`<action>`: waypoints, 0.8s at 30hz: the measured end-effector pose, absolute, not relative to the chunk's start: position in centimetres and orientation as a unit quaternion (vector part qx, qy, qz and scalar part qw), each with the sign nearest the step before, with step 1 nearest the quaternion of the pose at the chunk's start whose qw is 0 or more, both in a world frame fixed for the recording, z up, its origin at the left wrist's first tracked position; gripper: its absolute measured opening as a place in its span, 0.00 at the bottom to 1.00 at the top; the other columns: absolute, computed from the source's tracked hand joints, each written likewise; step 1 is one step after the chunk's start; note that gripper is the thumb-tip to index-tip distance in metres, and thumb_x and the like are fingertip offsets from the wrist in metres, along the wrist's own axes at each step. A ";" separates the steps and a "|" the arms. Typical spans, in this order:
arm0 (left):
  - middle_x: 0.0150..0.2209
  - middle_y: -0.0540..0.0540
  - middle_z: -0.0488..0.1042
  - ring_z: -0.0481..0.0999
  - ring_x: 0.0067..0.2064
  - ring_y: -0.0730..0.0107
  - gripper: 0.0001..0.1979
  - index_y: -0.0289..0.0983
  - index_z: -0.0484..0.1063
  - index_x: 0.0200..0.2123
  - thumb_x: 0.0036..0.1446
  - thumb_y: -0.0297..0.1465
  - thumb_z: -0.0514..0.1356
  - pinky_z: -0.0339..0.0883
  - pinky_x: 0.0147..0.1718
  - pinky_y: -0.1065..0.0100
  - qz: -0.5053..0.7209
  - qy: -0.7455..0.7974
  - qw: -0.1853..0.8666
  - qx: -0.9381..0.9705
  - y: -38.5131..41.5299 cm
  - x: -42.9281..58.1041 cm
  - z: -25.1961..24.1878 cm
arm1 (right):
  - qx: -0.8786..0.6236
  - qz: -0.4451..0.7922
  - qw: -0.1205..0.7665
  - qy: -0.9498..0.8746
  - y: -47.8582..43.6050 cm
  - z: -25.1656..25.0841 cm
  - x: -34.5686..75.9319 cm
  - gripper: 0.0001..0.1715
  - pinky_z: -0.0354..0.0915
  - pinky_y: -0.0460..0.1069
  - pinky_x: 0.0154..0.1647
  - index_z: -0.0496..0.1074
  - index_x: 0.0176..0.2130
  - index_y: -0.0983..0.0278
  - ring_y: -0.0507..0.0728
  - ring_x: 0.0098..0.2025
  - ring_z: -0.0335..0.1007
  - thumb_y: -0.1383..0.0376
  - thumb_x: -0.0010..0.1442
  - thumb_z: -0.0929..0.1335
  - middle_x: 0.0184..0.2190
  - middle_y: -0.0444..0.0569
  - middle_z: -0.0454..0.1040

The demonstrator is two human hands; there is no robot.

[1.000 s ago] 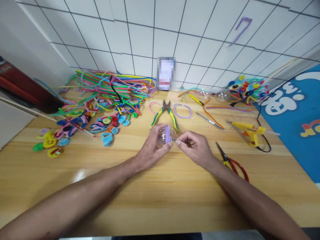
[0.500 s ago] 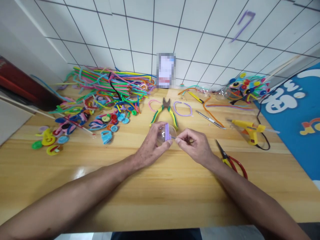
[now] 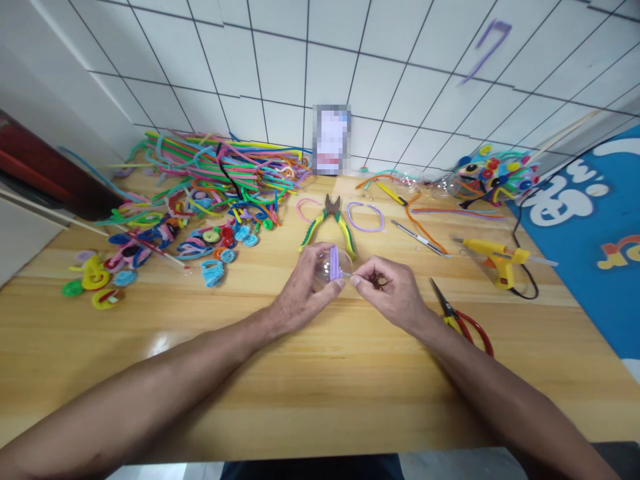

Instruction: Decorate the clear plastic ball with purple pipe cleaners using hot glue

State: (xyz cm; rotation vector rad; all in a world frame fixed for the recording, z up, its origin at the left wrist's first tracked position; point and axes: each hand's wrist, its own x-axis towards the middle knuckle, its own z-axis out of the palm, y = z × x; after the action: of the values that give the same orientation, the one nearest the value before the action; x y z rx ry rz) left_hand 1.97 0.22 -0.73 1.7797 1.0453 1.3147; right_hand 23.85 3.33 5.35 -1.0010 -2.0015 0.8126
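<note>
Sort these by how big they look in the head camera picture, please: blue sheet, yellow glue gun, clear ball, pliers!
Largest to smallest:
1. Blue sheet
2. Yellow glue gun
3. Pliers
4. Clear ball, probably: the left hand hides part of it.

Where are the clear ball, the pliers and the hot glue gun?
Clear ball [image 3: 325, 269], head view: its transparent wall.
Pliers [image 3: 332, 211], head view: the pivot area.
Hot glue gun [image 3: 494, 253], head view: the yellow body.
</note>
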 end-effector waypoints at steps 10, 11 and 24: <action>0.65 0.37 0.71 0.74 0.67 0.50 0.27 0.44 0.62 0.70 0.74 0.40 0.66 0.70 0.69 0.45 0.505 0.401 0.340 0.684 0.2 2.0 -0.8 | -0.377 0.300 0.386 -0.787 3.3 5.2 23.8 0.08 0.58 0.45 0.24 0.75 0.29 0.60 0.49 0.23 0.65 0.68 0.62 0.71 0.22 0.39 0.74; 0.65 0.37 0.71 0.74 0.67 0.50 0.27 0.44 0.62 0.70 0.74 0.40 0.66 0.70 0.69 0.45 0.506 0.401 0.341 0.684 0.2 2.0 -0.8 | -0.376 0.300 0.387 -0.787 3.3 5.2 23.8 0.08 0.58 0.45 0.24 0.75 0.29 0.60 0.49 0.23 0.65 0.69 0.62 0.71 0.22 0.40 0.74; 0.65 0.37 0.72 0.74 0.67 0.50 0.27 0.45 0.64 0.70 0.73 0.39 0.67 0.68 0.71 0.44 0.514 0.401 0.345 0.676 0.3 2.1 -0.9 | -0.374 0.296 0.389 -0.788 3.3 5.1 23.9 0.09 0.59 0.45 0.24 0.74 0.29 0.60 0.49 0.23 0.65 0.69 0.62 0.71 0.23 0.39 0.75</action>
State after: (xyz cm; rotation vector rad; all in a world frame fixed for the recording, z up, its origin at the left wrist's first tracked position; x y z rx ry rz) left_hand 2.06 0.28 -0.90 1.7546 1.0415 1.3335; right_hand 23.89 3.34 5.06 -0.9506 -2.0042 0.7526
